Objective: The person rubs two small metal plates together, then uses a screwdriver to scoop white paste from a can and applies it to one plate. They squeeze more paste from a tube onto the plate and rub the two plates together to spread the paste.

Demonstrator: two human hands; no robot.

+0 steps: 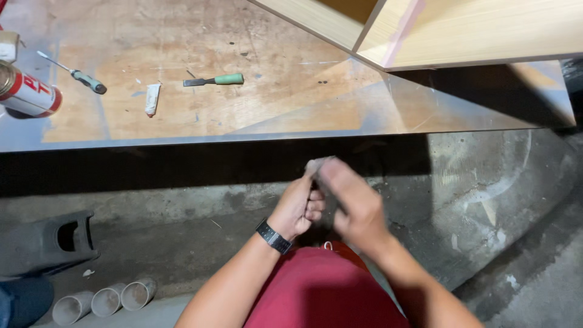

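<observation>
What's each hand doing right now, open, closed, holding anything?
Left hand: curled closed, pinching a small greyish piece at its fingertips.
Right hand: motion-blurred, also at the piece; grip cannot be told.

This is looking like a woodworking workshop. A worn, stained plywood bench (291,79) is carrying hand tools: a green-handled chisel (214,80), a green-handled screwdriver (76,74), a small white squeeze tube (152,99) and a red-and-white aerosol can (27,95). A pale unfinished wooden cabinet box (449,30) is sitting on it. Below, three short grey plastic pipes (106,299) are lying on the rough concrete floor (486,200).
</observation>
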